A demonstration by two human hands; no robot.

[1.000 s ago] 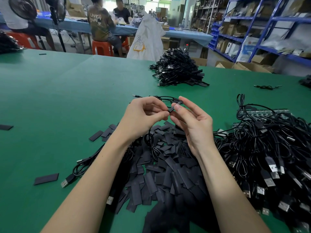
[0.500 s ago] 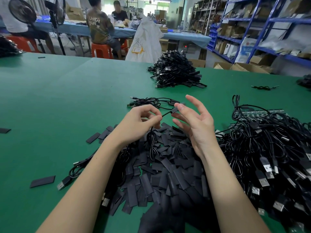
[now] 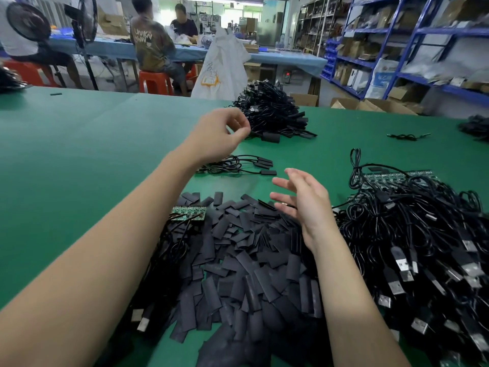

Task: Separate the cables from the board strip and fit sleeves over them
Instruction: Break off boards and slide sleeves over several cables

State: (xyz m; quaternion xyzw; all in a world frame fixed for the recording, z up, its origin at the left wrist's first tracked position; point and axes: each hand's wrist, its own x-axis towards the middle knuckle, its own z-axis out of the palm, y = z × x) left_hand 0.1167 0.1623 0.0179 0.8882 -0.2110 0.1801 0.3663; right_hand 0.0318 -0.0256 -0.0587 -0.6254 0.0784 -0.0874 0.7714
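The small bunch of sleeved cables (image 3: 238, 166) lies on the green worktop (image 3: 92, 154) just below the outstretched left hand (image 3: 219, 133), fingers loosely curled and empty, while the right hand (image 3: 304, 202) hovers open over the sleeve pile (image 3: 246, 250).

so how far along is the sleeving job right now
Done: a far pile of sleeved cables and a few more below the left hand. In hand: nothing; the right hand is open. Left: the big cable tangle on board strips, plus a heap of loose sleeves.
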